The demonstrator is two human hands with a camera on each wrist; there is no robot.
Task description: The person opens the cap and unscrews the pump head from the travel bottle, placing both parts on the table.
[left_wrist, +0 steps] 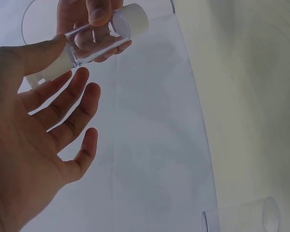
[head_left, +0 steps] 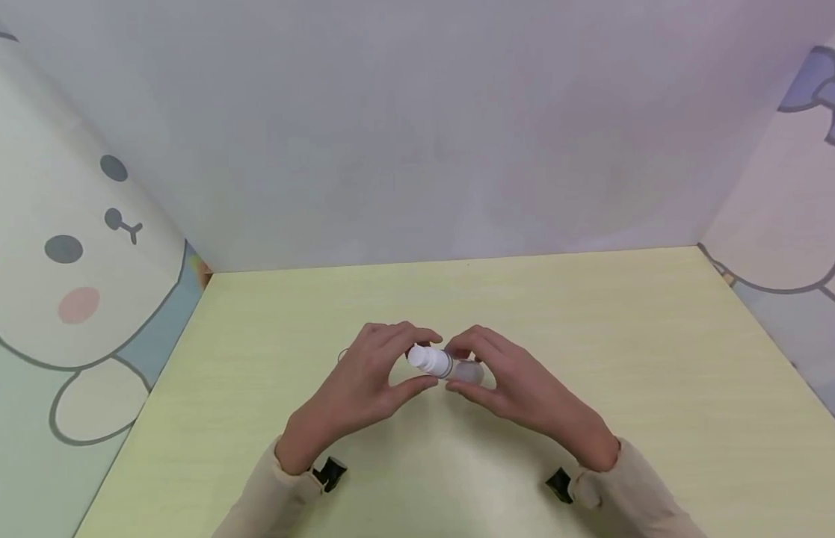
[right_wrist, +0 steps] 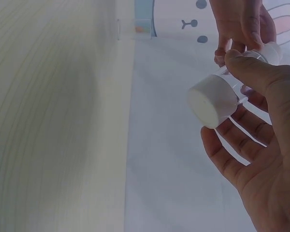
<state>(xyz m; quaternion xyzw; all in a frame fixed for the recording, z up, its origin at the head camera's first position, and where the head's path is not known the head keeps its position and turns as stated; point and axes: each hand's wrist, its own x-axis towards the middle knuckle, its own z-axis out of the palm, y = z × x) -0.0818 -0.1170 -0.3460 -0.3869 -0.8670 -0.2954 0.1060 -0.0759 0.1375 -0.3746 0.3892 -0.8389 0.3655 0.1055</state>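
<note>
Both hands hold a small clear pump bottle (head_left: 466,371) above the table, tilted with its white top toward the left. The left hand (head_left: 370,373) pinches the white top (left_wrist: 58,67) between thumb and index finger; its other fingers spread loosely in the left wrist view. Around the clear body, the right hand (head_left: 518,381) curls its thumb and fingers. The white base (right_wrist: 210,104) sticks out past the right thumb. A clear open cylinder (left_wrist: 241,217) lies on its side on the table beyond the left hand, mostly hidden by that hand in the head view.
The pale yellow table (head_left: 592,314) meets a plain grey-white wall (head_left: 430,134) at the back. Side panels with cartoon animals (head_left: 74,284) stand at left and right. Small black devices (head_left: 331,474) sit at both wrists, by the beige sleeves (head_left: 632,486).
</note>
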